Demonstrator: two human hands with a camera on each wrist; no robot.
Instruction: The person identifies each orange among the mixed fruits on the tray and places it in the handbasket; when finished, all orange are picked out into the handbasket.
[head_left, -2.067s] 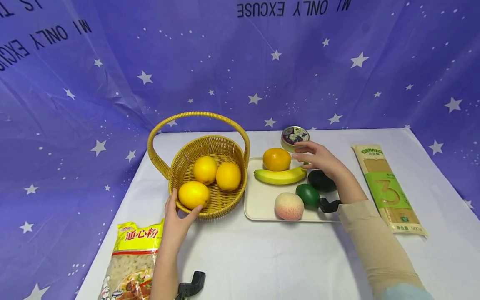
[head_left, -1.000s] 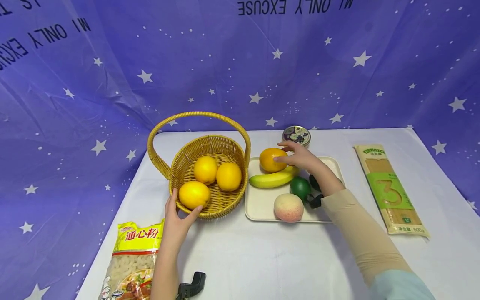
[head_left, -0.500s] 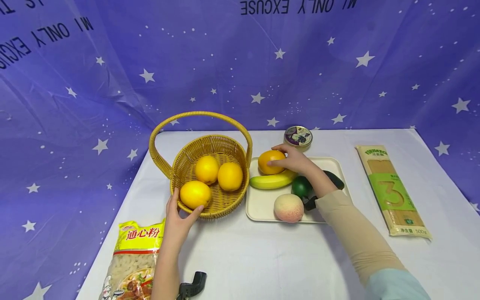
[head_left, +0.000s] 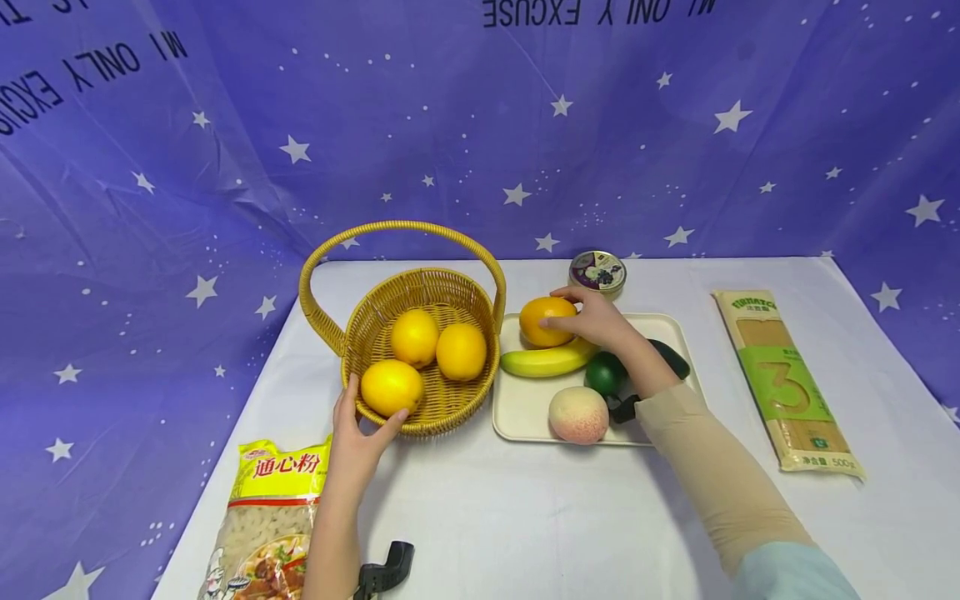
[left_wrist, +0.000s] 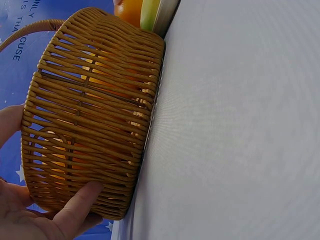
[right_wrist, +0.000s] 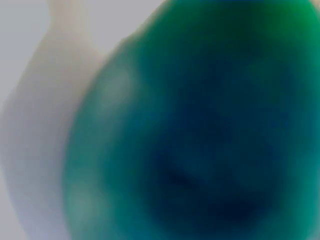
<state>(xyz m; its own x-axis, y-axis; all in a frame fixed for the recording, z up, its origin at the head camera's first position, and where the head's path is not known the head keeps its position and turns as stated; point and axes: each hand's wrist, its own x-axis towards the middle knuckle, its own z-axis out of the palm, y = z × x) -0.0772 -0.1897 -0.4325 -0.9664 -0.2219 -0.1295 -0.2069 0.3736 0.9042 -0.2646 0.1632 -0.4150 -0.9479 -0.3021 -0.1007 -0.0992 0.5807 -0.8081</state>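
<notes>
My left hand (head_left: pixel 358 446) holds the near left side of the yellow wicker basket (head_left: pixel 486 398); the left wrist view shows a finger lying along the woven wall. Inside sit two oranges (head_left: pixel 414 337) and a yellow lemon-like fruit (head_left: pixel 392 388). With thumb and fingers, my right hand (head_left: pixel 600 321) grips an orange (head_left: pixel 542 322) at the back left of the cream tray (head_left: pixel 517 421). In front of that orange lies a banana (head_left: pixel 543 362), partly behind the hand. A dark green fruit (head_left: pixel 604 374) sits below my right wrist and fills the right wrist view, blurred.
A pink-white peach (head_left: pixel 579 415) lies at the tray's front, and a dark avocado (head_left: pixel 671 358) is half hidden by the right forearm. Behind the tray stands a round tin (head_left: pixel 597 272). A spaghetti pack (head_left: pixel 787 383) lies right, a macaroni bag (head_left: pixel 273 508) left.
My right hand has moved left from beside the orange and now has its fingers round it. The banana has slid slightly left. My left hand stays on the basket.
</notes>
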